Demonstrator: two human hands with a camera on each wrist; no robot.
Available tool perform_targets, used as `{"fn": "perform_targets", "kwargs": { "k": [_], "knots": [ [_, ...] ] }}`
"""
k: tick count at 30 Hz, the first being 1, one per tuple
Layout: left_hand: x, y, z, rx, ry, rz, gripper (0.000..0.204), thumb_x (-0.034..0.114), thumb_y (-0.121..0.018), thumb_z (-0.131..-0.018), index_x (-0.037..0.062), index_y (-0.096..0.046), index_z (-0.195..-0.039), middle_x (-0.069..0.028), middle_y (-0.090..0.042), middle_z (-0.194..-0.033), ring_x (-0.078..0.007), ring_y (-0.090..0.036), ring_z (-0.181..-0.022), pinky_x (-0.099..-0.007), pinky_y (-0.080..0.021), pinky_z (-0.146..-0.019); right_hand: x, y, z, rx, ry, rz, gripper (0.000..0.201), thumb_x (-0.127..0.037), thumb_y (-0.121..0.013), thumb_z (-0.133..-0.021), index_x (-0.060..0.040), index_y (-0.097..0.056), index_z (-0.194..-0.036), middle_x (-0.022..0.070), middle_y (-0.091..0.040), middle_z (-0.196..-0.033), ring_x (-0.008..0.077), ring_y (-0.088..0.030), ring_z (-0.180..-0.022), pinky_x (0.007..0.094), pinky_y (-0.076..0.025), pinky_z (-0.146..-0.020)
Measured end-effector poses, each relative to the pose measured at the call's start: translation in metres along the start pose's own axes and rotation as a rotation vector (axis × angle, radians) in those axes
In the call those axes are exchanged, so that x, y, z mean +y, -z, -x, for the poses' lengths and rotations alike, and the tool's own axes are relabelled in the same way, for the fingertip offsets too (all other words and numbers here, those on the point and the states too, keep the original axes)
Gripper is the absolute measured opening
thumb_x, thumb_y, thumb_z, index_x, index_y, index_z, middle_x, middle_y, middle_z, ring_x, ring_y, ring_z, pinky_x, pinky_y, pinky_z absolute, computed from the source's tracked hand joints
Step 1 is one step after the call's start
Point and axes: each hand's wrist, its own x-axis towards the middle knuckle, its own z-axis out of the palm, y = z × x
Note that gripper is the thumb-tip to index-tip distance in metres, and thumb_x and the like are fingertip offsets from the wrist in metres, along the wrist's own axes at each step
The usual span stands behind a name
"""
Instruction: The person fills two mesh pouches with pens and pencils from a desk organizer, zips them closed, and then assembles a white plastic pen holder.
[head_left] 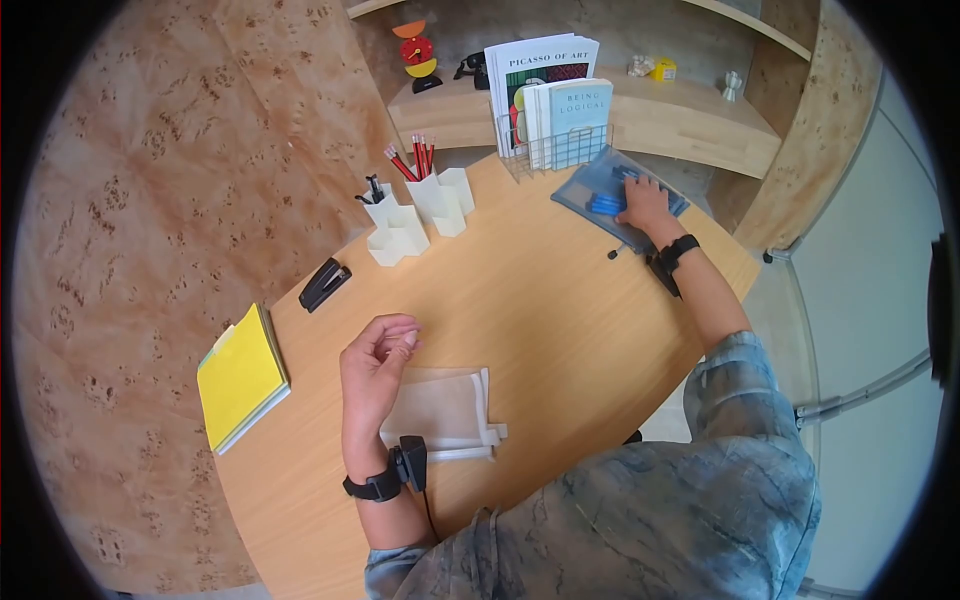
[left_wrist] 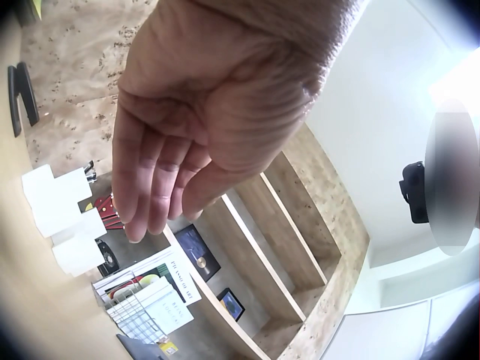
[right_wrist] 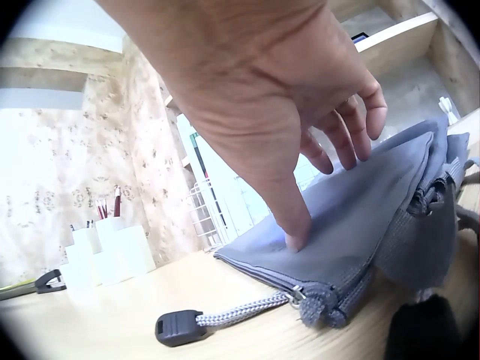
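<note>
At the far right of the desk, my right hand [head_left: 648,205] lies over a grey-blue zip pouch [right_wrist: 360,210], its thumb tip touching the fabric and its fingers spread and bent. Blue shapes [head_left: 604,204] show at the pouch beside the thumb. A cord with a black pull tab [right_wrist: 180,328] trails from its zipper. My left hand [head_left: 375,365] is held above the near part of the desk, fingers loosely curled and holding nothing. Below and beside it lies a translucent white-edged pouch [head_left: 440,408].
A wire rack [head_left: 520,165] with books stands at the back. White holders [head_left: 400,240] with pencils and pens, a black stapler [head_left: 325,285] and a yellow folder [head_left: 240,380] line the left side. Behind the desk is a shelf [head_left: 680,130] with small ornaments.
</note>
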Motion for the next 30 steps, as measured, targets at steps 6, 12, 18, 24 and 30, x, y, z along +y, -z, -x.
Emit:
{"fn": "perform_targets", "kwargs": {
  "k": [6,12,18,24,30],
  "knots": [
    [0.001,0.002,0.001,0.018,-0.007,-0.004,0.017,0.005,-0.057,-0.090,0.0007,-0.060,-0.106,-0.0067,-0.066,-0.097,-0.0131,-0.064,-0.083,-0.0235,-0.049,-0.071,-0.001,0.001,-0.007,-0.031,-0.042,0.030,0.080,-0.031,-0.085,-0.059,-0.0081,-0.048,-0.126,0.0130,-0.046,-0.130,0.0327,-0.039,-0.127,0.0521,-0.034,-0.101],
    [0.002,0.001,0.002,0.018,-0.019,-0.013,0.017,0.005,-0.057,-0.090,0.0001,-0.059,-0.106,-0.0067,-0.066,-0.097,-0.0128,-0.063,-0.082,-0.0233,-0.048,-0.071,-0.003,0.002,-0.008,-0.086,-0.006,-0.038,0.057,-0.022,-0.083,-0.059,-0.0075,-0.062,-0.110,0.0136,-0.055,-0.121,0.0325,-0.044,-0.122,0.0532,-0.035,-0.099],
    [0.006,0.000,0.004,0.014,-0.024,-0.021,0.017,0.005,-0.057,-0.090,-0.0001,-0.059,-0.105,-0.0063,-0.066,-0.096,-0.0126,-0.063,-0.082,-0.0232,-0.048,-0.071,-0.004,-0.019,-0.014,-0.034,0.097,-0.103,0.048,-0.018,-0.078,-0.060,-0.0062,-0.060,-0.103,0.0153,-0.063,-0.107,0.0324,-0.058,-0.104,0.0449,-0.045,-0.089],
    [0.001,-0.005,0.003,-0.009,-0.037,-0.012,0.016,0.006,-0.057,-0.090,0.0002,-0.060,-0.105,-0.0058,-0.066,-0.096,-0.0123,-0.063,-0.082,-0.0233,-0.048,-0.071,-0.026,-0.001,0.013,-0.123,0.121,-0.285,0.043,-0.015,-0.074,-0.061,-0.0015,-0.060,-0.099,0.0182,-0.064,-0.098,0.0304,-0.062,-0.095,0.0363,-0.050,-0.079],
    [-0.004,-0.016,-0.001,-0.051,0.007,0.060,0.015,0.000,-0.059,-0.087,-0.0033,-0.061,-0.101,-0.0069,-0.066,-0.092,-0.0105,-0.062,-0.080,-0.0231,-0.050,-0.075,-0.049,0.015,0.039,-0.423,0.245,-1.199,0.033,-0.011,-0.072,-0.067,-0.0009,-0.061,-0.096,0.0066,-0.063,-0.090,0.0150,-0.059,-0.085,0.0280,-0.047,-0.076]
  ]
}}
